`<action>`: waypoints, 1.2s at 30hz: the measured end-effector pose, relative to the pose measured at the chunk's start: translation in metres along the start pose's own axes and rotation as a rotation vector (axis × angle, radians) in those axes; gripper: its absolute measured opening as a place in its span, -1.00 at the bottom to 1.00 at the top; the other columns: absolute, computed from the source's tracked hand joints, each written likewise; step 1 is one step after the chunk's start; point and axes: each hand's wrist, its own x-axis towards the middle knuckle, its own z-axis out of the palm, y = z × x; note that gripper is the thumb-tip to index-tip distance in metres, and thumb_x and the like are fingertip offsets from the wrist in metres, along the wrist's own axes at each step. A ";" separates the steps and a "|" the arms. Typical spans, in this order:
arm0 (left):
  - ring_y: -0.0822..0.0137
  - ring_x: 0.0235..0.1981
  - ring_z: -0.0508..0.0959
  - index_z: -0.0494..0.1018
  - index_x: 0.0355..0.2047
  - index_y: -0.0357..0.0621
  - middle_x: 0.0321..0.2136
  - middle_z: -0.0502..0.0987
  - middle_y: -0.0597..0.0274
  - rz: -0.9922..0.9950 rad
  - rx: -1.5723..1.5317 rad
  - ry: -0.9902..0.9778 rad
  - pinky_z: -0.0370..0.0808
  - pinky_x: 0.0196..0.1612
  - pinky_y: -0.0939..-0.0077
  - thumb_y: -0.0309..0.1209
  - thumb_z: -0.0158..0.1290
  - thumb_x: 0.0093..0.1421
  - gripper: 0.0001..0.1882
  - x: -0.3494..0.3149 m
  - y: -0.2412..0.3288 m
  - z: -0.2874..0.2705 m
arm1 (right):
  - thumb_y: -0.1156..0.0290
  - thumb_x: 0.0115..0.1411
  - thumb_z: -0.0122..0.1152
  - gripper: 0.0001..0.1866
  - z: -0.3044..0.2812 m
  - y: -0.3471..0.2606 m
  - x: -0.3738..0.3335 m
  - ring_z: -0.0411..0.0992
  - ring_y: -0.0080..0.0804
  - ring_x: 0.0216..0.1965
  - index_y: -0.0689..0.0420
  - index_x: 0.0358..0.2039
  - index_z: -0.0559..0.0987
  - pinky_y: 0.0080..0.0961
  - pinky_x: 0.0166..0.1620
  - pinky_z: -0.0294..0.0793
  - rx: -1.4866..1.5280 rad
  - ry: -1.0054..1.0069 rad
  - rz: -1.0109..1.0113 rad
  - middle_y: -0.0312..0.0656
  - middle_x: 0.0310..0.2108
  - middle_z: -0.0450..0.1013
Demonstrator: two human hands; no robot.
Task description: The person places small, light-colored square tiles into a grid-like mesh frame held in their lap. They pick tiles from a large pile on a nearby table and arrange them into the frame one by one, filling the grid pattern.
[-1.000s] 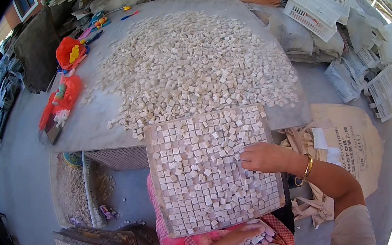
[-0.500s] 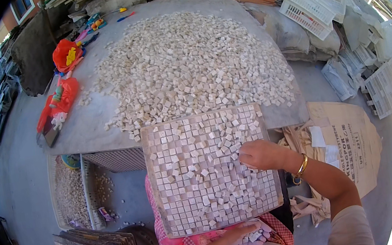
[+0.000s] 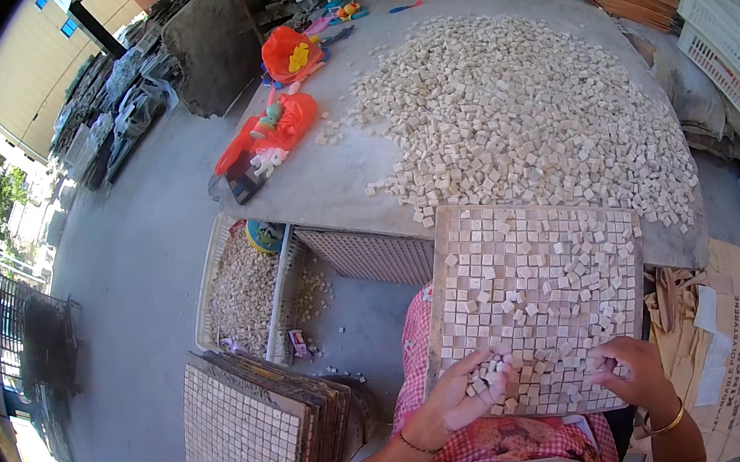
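Observation:
A square grid tray [image 3: 468,222] of small beige stone tiles leans from my lap up to the table edge. Loose tiles lie scattered over the set ones. My left hand [image 3: 454,394] rests on the tray's lower left part, fingers curled around a small clump of loose tiles [image 3: 494,374]. My right hand [image 3: 631,369] lies on the tray's lower right corner, fingers bent over tiles there. A gold bangle sits on my right wrist. A big heap of loose beige tiles [image 3: 513,107] covers the grey table [image 3: 325,180] beyond the tray.
A stack of filled tile grids [image 3: 256,427] stands at my lower left. A white crate of tiles [image 3: 241,292] sits on the floor under the table. Red and orange bags [image 3: 275,126] lie at the table's left. White crates [image 3: 722,40] and cardboard [image 3: 735,340] are on the right.
The view has swung left. My right hand slid down from the tray's middle right to its lower corner. My left hand came up from my lap onto the tray with tiles.

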 end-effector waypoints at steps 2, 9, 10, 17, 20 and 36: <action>0.25 -0.30 0.47 0.34 -0.17 -0.37 -0.29 0.43 0.02 0.261 -0.002 0.038 0.51 -0.24 0.54 -0.42 -0.11 0.24 -0.76 -0.034 0.049 0.011 | 0.49 -0.13 0.29 -0.77 -0.004 0.009 -0.011 0.40 -0.40 -0.59 0.21 -0.39 0.55 -0.56 -0.46 0.38 0.053 0.084 0.139 -0.19 -0.58 0.44; -0.04 0.09 0.23 0.11 0.10 -0.38 0.00 0.26 -0.18 1.227 0.282 0.675 0.24 0.10 -0.01 -0.15 -0.01 0.15 -0.34 -0.246 0.287 -0.051 | 0.53 -0.11 0.23 -0.87 -0.003 0.023 -0.037 0.39 -0.48 -0.59 0.27 -0.49 0.53 -0.60 -0.47 0.35 0.154 0.227 0.305 -0.18 -0.61 0.43; -0.07 0.19 0.11 0.03 0.17 -0.35 0.12 0.16 -0.21 1.287 0.222 0.900 0.17 0.14 -0.08 -0.07 0.01 0.12 -0.23 -0.261 0.292 -0.033 | 0.52 -0.10 0.23 -0.88 -0.001 0.024 -0.039 0.39 -0.48 -0.59 0.27 -0.49 0.52 -0.60 -0.47 0.35 0.168 0.244 0.327 -0.18 -0.61 0.43; 0.13 0.18 0.17 0.08 0.18 -0.21 0.14 0.19 0.00 1.248 0.769 0.984 0.18 0.13 0.08 0.05 -0.06 0.15 -0.25 -0.233 0.294 0.000 | 0.51 -0.06 0.20 -0.87 -0.002 0.032 -0.053 0.39 -0.48 -0.58 0.27 -0.47 0.52 -0.60 -0.47 0.35 0.109 0.288 0.329 -0.17 -0.58 0.44; 0.24 0.04 0.37 0.24 0.08 -0.24 -0.03 0.39 0.07 1.107 1.177 0.778 0.30 0.05 0.23 -0.05 -0.11 0.22 -0.43 -0.147 0.243 0.001 | 0.52 -0.02 0.18 -0.87 -0.011 0.033 -0.049 0.42 -0.31 -0.55 0.26 -0.41 0.52 -0.55 -0.45 0.37 -0.005 0.301 0.312 -0.13 -0.53 0.45; 0.04 -0.13 0.40 0.42 -0.22 -0.28 -0.25 0.43 0.06 1.030 2.584 -0.214 0.33 -0.04 0.26 -0.55 0.05 -0.01 -0.72 0.114 -0.060 0.041 | 0.58 -0.07 0.14 -0.66 0.013 0.072 -0.021 0.37 -0.15 -0.20 0.18 -0.20 0.46 -0.37 -0.20 0.43 -0.347 0.486 0.207 -0.13 -0.25 0.36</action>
